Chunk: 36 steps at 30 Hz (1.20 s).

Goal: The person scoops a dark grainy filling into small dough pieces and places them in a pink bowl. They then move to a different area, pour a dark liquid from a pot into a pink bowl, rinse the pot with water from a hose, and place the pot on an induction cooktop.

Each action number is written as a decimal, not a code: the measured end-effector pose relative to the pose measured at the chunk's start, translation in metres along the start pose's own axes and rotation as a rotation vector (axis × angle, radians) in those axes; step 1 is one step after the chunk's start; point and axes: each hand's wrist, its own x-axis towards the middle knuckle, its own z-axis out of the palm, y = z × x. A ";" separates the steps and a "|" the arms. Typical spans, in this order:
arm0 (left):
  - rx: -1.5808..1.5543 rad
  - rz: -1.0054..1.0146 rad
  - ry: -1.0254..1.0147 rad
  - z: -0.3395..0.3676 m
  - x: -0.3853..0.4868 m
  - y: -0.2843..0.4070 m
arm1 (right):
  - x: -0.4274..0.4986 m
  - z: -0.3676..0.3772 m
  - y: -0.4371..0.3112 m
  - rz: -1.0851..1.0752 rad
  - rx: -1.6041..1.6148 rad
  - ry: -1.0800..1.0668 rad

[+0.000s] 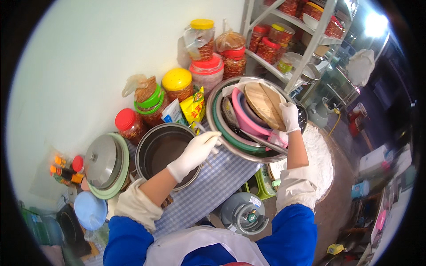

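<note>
My right hand (290, 116), in a white glove, grips the edge of a round wooden board (265, 105), perhaps a pot lid. The board tilts over a wide steel basin (213, 131) holding nested bowls, among them a pink plastic basin (244, 121) and a green-rimmed one (221, 128). My left hand (198, 151), also gloved, is beside the basin's near left rim, fingers drawn together. Metal pieces show around its fingers; whether it holds them is unclear. Below and left of that hand stands a dark round pan (159, 151) with a brownish inside.
Jars of red chili (178, 83) line the wall behind a yellow packet (194, 106). A blue checked cloth (213, 186) covers the table. Below are a gas cylinder (244, 212) and white powder in a large round container (321, 163). A metal shelf (308, 50) stands at right.
</note>
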 end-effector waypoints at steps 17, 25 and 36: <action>-0.375 -0.158 0.195 0.077 0.205 0.012 | -0.062 -0.084 0.002 0.249 1.105 -0.042; 0.532 0.353 0.372 0.113 0.209 0.071 | -0.063 -0.055 0.020 0.329 1.160 -0.012; 0.696 0.534 0.485 0.120 0.220 0.112 | -0.064 -0.045 0.035 0.367 1.227 0.037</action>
